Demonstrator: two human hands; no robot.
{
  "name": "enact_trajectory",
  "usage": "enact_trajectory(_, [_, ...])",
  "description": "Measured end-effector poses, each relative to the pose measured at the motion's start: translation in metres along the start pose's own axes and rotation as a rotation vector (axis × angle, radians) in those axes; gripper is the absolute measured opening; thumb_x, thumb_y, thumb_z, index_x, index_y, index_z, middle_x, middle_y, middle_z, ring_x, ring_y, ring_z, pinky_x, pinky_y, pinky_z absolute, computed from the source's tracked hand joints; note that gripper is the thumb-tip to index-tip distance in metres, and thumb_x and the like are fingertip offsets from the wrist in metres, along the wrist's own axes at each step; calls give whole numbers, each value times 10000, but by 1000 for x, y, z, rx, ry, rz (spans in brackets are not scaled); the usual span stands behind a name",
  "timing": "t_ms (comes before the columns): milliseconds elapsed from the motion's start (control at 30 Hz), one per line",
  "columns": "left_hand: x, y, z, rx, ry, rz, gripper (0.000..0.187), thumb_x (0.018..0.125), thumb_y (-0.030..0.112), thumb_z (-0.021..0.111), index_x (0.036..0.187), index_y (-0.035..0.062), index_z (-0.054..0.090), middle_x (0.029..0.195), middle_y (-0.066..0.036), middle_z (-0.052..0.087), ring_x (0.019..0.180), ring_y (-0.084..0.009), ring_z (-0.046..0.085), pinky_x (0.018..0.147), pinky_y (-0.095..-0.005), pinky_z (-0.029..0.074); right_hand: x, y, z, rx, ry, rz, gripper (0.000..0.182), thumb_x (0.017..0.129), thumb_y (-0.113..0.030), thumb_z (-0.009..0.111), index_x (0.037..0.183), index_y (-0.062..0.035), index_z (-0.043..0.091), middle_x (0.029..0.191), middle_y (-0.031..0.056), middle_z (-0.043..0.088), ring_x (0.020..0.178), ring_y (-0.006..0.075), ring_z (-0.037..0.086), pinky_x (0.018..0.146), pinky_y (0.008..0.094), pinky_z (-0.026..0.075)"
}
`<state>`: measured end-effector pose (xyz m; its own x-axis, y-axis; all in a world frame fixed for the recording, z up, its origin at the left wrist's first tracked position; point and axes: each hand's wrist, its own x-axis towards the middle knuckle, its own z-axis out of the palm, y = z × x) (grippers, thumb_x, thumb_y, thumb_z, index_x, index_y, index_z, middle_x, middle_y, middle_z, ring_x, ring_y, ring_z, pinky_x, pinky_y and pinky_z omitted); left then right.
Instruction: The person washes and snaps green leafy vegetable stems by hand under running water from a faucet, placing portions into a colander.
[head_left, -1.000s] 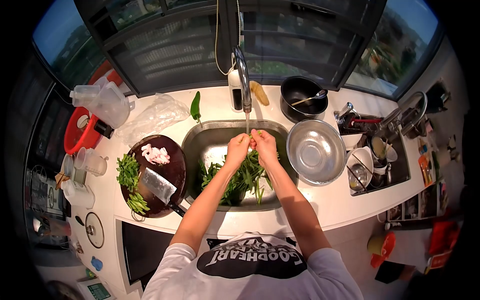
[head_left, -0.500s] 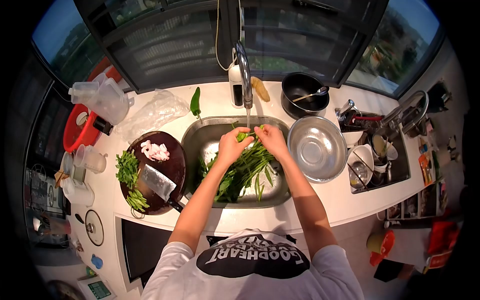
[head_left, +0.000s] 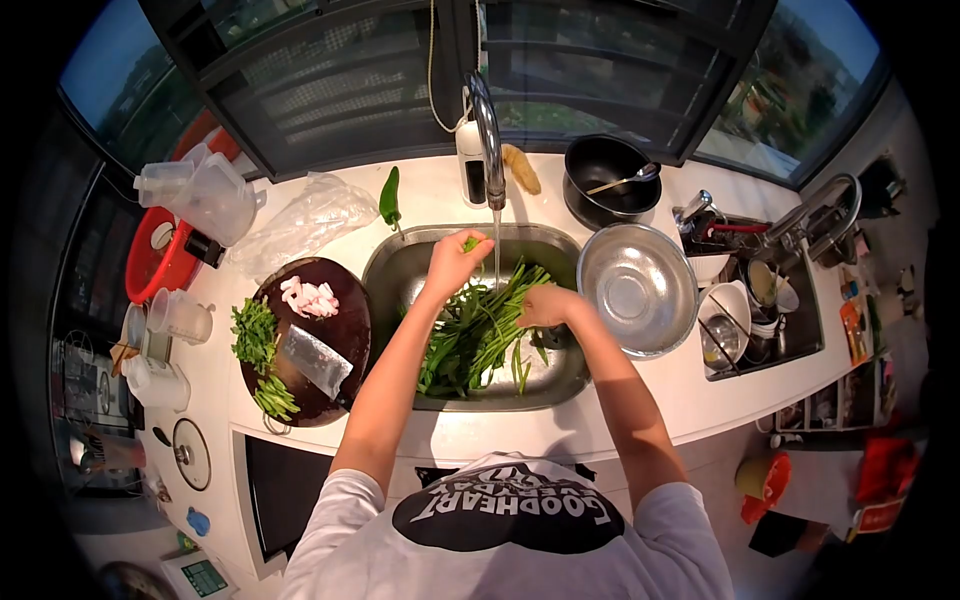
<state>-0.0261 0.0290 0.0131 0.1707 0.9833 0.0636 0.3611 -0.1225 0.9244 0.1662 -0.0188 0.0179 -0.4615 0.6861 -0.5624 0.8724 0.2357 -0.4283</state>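
Observation:
Over the left part of the steel sink [head_left: 572, 385], my left hand [head_left: 456, 264] is closed on a small piece of green vegetable [head_left: 470, 243]. My right hand [head_left: 546, 305] is lower, at the right side of the long green stems [head_left: 492, 325] heaped in the sink. Its fingers touch the stems, but their tips are partly hidden among them. Water runs from the tap [head_left: 495, 195] between my two hands and falls on the greens.
A round board [head_left: 335, 280] with a cleaver [head_left: 316, 362], chopped greens and pale pieces lies left. Right of the sink sit a metal bowl [head_left: 637, 290] and a black pot [head_left: 590, 208]. A green pepper [head_left: 389, 198] lies behind the sink.
My hands have parted. The left one moved up and left with a bit of green, while the right one dropped down onto the stems. The view has shifted slightly.

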Motion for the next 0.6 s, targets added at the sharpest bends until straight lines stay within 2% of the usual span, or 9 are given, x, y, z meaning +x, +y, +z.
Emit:
enact_trajectory(67, [6,0,3,-186,-125,-77,217,819,253,678,884,48,652,656,9,585,587,-68,500,537,-242,408,21,20,25,21,494,-21,423,796,-313,617,1025,40,580,1032,247,590,964,365,565,835,385,441])
enact_trajectory(133, [8,3,6,-393,-237,-138,173,829,218,666,905,63,654,714,26,594,632,-68,506,574,-228,408,17,2,10,401,973,-90,566,830,-324,591,1224,56,446,1196,262,506,1105,393,496,937,372,396])
enact_trajectory(167, [11,5,7,-415,-278,-144,128,835,168,657,906,63,640,784,30,598,694,-64,518,637,-214,409,12,-7,-4,573,930,-138,587,899,-346,524,1301,55,376,1282,236,468,1203,335,449,997,347,347])
enact_trajectory(267, [19,19,21,-624,-221,-145,121,841,158,652,863,42,625,792,16,594,710,-55,514,662,-214,414,23,-21,-8,1168,674,-425,549,941,-369,450,1321,20,369,1296,141,468,1224,250,425,1018,315,306])
enact_trajectory(300, [24,16,24,-648,-208,-130,149,840,167,653,864,26,611,805,7,598,726,-63,531,678,-218,430,34,-22,-2,1168,686,-454,547,964,-383,411,1350,0,341,1312,87,441,1251,179,363,1036,286,256])
enact_trajectory(333, [29,12,28,-657,-171,-132,158,836,169,654,879,24,606,798,3,599,719,-68,537,663,-220,435,57,-13,6,1180,685,-547,555,959,-394,423,1351,-9,347,1321,109,434,1260,183,354,1051,293,238])
enact_trajectory(400, [34,8,32,-674,-88,-143,182,829,172,657,910,21,596,782,-6,600,706,-80,550,632,-225,445,72,-15,15,1220,712,-443,480,975,-365,398,1250,26,442,1203,96,514,1115,157,477,962,280,358])
enact_trajectory(500, [37,16,26,-500,4,-250,164,851,170,611,944,39,576,694,-23,581,554,-96,531,478,-243,414,78,-18,13,1441,571,-487,371,975,-341,410,1071,-5,534,897,31,579,784,104,536,702,246,439])
enact_trajectory(600, [42,5,24,-383,48,-235,172,863,159,570,993,46,569,655,-29,563,488,-113,511,446,-261,407,78,-22,11,1339,574,-416,313,973,-325,415,926,-37,530,703,-24,500,591,66,440,534,224,370])
